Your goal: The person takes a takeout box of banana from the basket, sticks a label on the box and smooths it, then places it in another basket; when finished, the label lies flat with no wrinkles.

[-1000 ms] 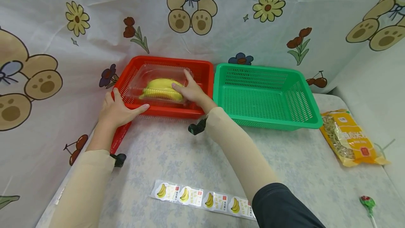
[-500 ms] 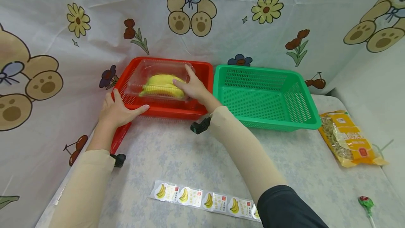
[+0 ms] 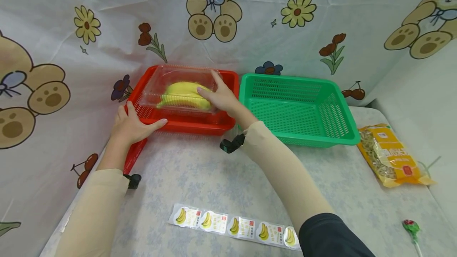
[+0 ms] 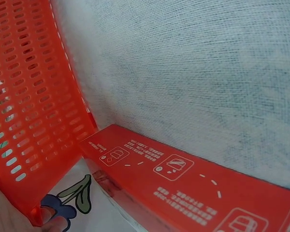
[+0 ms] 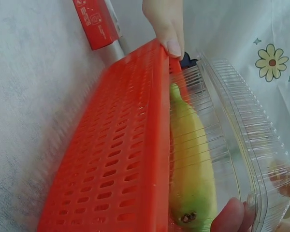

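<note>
A clear plastic clamshell box [image 3: 152, 93] with yellow bananas [image 3: 183, 92] inside is within the red basket [image 3: 194, 127], its top edge at the basket's back rim. My right hand [image 3: 225, 98] grips the box's right end, thumb on the near side. In the right wrist view, the ribbed lid [image 5: 237, 111] stands above the basket's red rim, and a banana [image 5: 191, 154] shows through the plastic. At the basket's front left corner, my left hand [image 3: 130, 128] holds the rim; its fingertips [image 4: 50, 220] show only partly in the left wrist view.
A green basket [image 3: 285, 128] stands right of the red one. A red printed box [image 4: 150, 179] lies under the left wrist. Banana stickers [image 3: 233, 227] lie in front; a yellow snack bag [image 3: 392, 154] and a lollipop [image 3: 410, 227] are at right. A patterned cloth hangs behind.
My right hand and the clamshell box have risen slightly, with the box's back edge now up at the basket's back rim. The left hand stays on the red basket.
</note>
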{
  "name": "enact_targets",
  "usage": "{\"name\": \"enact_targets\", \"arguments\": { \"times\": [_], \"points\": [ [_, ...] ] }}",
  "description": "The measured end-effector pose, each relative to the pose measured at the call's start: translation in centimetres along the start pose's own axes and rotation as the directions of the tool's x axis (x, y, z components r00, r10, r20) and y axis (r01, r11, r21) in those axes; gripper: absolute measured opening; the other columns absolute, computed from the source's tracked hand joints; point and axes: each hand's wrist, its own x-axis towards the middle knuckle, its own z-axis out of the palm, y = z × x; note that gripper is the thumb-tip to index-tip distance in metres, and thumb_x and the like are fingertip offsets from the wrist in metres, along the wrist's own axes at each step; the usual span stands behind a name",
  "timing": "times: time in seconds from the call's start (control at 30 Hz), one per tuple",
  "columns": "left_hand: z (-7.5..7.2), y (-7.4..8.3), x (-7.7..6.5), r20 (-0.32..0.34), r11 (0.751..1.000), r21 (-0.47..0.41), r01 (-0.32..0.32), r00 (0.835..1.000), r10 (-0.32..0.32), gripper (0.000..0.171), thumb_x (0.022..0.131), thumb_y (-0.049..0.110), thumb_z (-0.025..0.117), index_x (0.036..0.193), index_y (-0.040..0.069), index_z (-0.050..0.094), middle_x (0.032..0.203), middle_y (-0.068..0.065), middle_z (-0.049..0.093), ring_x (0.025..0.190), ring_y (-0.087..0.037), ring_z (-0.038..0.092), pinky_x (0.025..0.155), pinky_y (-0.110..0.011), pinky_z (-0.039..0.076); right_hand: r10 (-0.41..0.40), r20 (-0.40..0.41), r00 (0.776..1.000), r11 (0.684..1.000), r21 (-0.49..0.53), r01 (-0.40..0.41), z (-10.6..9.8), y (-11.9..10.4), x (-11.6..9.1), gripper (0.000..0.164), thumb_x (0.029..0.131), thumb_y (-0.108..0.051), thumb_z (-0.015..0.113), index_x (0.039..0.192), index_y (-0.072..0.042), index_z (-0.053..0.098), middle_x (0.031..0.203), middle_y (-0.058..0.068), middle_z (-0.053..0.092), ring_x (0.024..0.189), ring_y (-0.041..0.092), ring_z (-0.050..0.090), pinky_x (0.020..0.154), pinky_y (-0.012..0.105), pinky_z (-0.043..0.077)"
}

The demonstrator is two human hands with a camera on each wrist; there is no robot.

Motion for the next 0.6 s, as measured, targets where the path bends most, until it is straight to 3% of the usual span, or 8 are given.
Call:
{"name": "enact_targets", "arguments": {
  "times": [0.07,0.13,0.3,0.6],
  "points": [
    [0.0,0.0,0.0,0.0,1.0,0.0,-0.001,1.0,0.001,0.144,0.068,0.088,0.057,0.155,0.004,-0.022,0.158,-0.034,-0.007,0.138,-0.057,0.014,0.095,-0.077,0.038,-0.003,0.001,1.0,1.0,0.001,0.003,-0.2,-0.1,-0.2,0.09,0.09,-0.054,0.066,0.158,-0.044,0.007,0.156,0.001,0.031,0.053,0.023,0.055,0.059,0.035,0.059],
    [-0.1,0.1,-0.1,0.002,1.0,0.002,-0.002,1.0,0.002,0.145,0.068,0.089,0.057,0.154,0.004,-0.022,0.158,-0.034,-0.007,0.138,-0.057,0.013,0.095,-0.077,0.037,-0.005,0.0,1.0,1.0,0.001,0.005,-0.3,-0.2,-0.5,0.091,0.089,-0.055,0.066,0.157,-0.044,0.007,0.152,0.004,0.037,0.053,0.024,0.055,0.059,0.035,0.059],
    [-0.2,0.1,-0.3,0.01,1.0,0.004,-0.006,1.0,0.006,0.145,0.068,0.089,0.057,0.154,0.003,-0.022,0.158,-0.035,-0.01,0.139,-0.058,0.011,0.095,-0.077,0.037,-0.006,-0.006,1.0,1.0,0.022,0.007,-0.8,-0.8,-1.3,0.091,0.089,-0.054,0.067,0.157,-0.046,0.007,0.113,0.011,0.055,0.052,0.024,0.054,0.059,0.036,0.06],
    [-0.3,0.1,-0.3,0.015,1.0,0.007,-0.008,1.0,0.008,0.146,0.067,0.09,0.056,0.154,0.003,-0.022,0.157,-0.035,-0.01,0.138,-0.058,0.011,0.095,-0.077,0.037,0.015,0.027,1.0,0.999,0.044,-0.016,-2.4,-3.2,-4.4,0.088,0.095,-0.041,0.064,0.159,-0.038,0.004,0.08,0.007,0.046,0.047,0.026,0.05,0.055,0.035,0.057]
  ]
}}
